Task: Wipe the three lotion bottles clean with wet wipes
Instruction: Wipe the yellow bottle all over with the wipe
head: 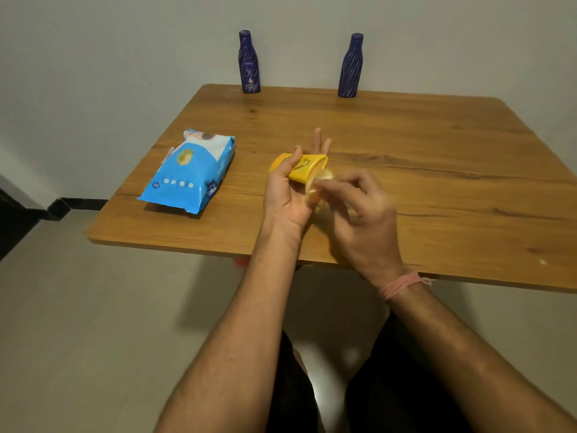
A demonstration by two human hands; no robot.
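- Yellow plastic lotion tube (304,168) held above the wooden table top (406,145), near the middle of the table's near half, lying roughly level with its cap end to the left.
- Left hand (285,195) grips the tube from beneath, thumb curled over the top, fingertips showing past its far side.
- Right hand (362,207) blurred; fingers curled, pinching a pale wet wipe (321,182) against the tube's near end.
- Two tall dark blue lotion bottles (249,62) (351,66) stand upright at the far table edge by the wall, well apart from each other.
- Blue soft pack of wet wipes (190,173) lies flat left of the hands, near the left edge.
- Open wood: whole right half, and the band between hands and far bottles.
- Pink thread band (402,284) on right wrist, over the near edge.
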